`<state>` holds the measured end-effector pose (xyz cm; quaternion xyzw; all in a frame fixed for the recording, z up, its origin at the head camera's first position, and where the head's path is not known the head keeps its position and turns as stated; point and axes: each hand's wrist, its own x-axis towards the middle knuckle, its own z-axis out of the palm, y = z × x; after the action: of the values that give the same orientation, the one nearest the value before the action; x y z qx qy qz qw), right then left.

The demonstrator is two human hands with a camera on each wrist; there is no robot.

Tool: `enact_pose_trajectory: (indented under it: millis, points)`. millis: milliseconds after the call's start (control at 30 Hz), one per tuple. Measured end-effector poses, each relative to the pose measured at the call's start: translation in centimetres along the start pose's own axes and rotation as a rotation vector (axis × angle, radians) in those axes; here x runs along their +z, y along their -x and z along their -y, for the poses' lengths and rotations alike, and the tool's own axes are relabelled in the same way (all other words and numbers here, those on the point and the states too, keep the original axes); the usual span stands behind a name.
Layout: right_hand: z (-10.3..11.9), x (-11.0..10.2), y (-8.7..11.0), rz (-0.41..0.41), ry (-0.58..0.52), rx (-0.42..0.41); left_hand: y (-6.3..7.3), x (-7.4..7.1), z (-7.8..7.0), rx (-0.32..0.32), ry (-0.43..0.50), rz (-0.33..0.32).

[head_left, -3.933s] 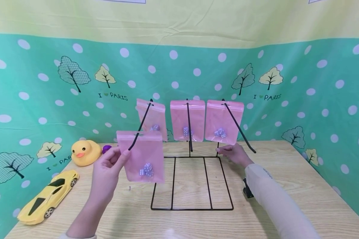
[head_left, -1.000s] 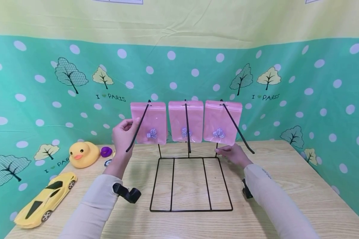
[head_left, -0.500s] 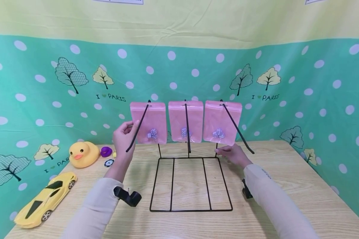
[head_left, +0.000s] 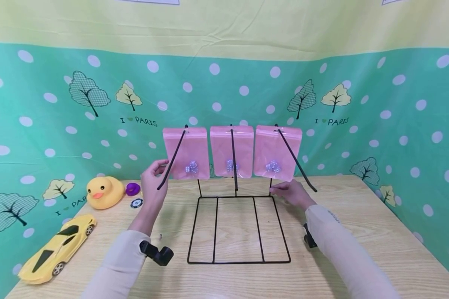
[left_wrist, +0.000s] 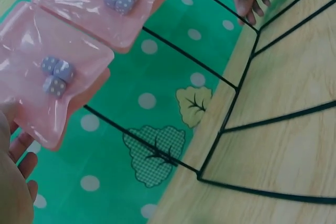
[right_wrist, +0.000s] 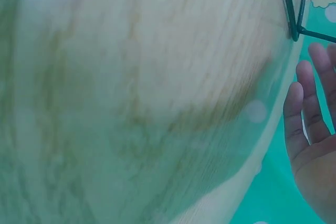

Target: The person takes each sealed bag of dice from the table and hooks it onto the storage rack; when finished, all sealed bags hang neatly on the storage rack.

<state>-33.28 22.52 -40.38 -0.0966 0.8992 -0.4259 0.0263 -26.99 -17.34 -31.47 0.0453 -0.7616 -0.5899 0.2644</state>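
Note:
Three hooks of a black wire display rack [head_left: 240,262] carry pink zip bags with spotted purple dice in them. My left hand [head_left: 154,182] is beside the lower left edge of the left zip bag [head_left: 179,151], fingers loosely bent and spread. In the left wrist view, the thumb of my left hand [left_wrist: 13,177] overlaps the bag's edge. The middle zip bag [head_left: 243,149] and right zip bag [head_left: 265,145] hang next to it. My right hand [head_left: 293,193] pinches the rack's right rear upright, low near the table; in the right wrist view its other fingers [right_wrist: 311,103] stretch out straight.
A yellow toy car [head_left: 57,249], a big yellow rubber duck [head_left: 106,193], a small purple duck [head_left: 132,189] and a poker chip [head_left: 136,203] are on the left of the wooden table [head_left: 359,216]. A dotted green curtain [head_left: 378,124] stands behind.
Earlier, my left hand held a pink bag at the left hook's front end; that bag moved back along the hook. Just now the hand slid slightly down from the bag's side. My right hand stayed put.

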Motion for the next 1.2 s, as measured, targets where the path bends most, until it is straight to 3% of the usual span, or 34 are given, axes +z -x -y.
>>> enact_pose_trajectory:
  millis: [400, 567, 800, 933, 1200]
  points:
    - [0.7, -2.1, 1.4, 0.011, 0.149, -0.034, -0.2, -0.7, 1.4, 0.062, -0.127, 0.067]
    - [1.2, -2.8, 2.0, -0.001, 0.141, -0.019, -0.2, -1.4, 1.6, 0.088, -0.163, 0.098]
    - [1.5, -3.3, 2.9, -0.120, 0.226, 0.021, 0.4, -2.1, 2.0, 0.067, -0.200, 0.101]
    - [1.6, -3.6, 3.6, -0.169, 0.171, 0.035, 0.7, -2.9, 2.4, 0.062, -0.258, 0.086]
    - [1.2, -4.2, 4.5, -0.276, 0.221, -0.062, 1.2, -4.1, 3.5, 0.084, -0.357, 0.130]
